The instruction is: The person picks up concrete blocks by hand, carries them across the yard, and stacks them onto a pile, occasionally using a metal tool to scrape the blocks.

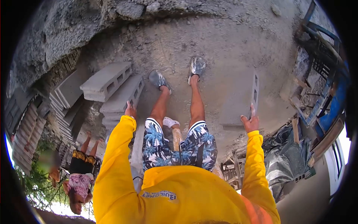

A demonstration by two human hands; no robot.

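My left hand (130,110), at the end of a yellow sleeve, is beside the near end of a grey hollow concrete block (122,95) in the left stack. Its fingers point forward; whether they touch the block cannot be made out. Another hollow block (106,83) lies just beyond, its holes facing right. On the other side, my right hand (250,121) is at the near right corner of a single concrete block (238,99). The index finger is stretched along the block's holed side and the thumb is spread apart. Neither hand shows a clear grip.
Dusty ground (179,41) surrounds my feet, with a rough gravel bank (67,30) ahead. Corrugated sheets (30,138) lean at left. A person (80,179) appears upside down behind me. Blue metal framework (332,100) and dark plastic sheeting (283,160) are at right.
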